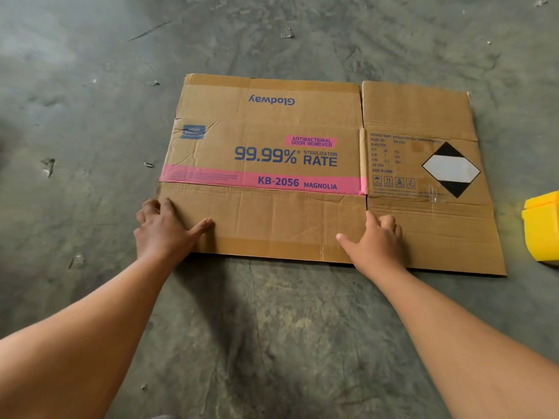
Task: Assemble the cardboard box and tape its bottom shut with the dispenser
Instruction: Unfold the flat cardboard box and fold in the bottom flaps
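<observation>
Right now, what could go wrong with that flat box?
The cardboard box lies flat, creased and torn near its left edge, so it might rip more when opened. Old tape on the flaps could snag. Both hands, left and right, rest on one flap only, so the box may slide on the floor.

Brown carton, pink band, grey floor, a yellow corner at my right.

I see the flattened cardboard box [302, 225] in plain kraft brown, crossed by a pink stripe [211, 176] with dark blue lettering, a smaller pink label [311, 141] above it, and a blue square logo [194, 131] at its left. Its side panel carries a black-and-white diamond mark [451, 169]. The concrete floor [90, 86] is mottled grey-green; the plastic object [543, 226] is bright yellow.
</observation>
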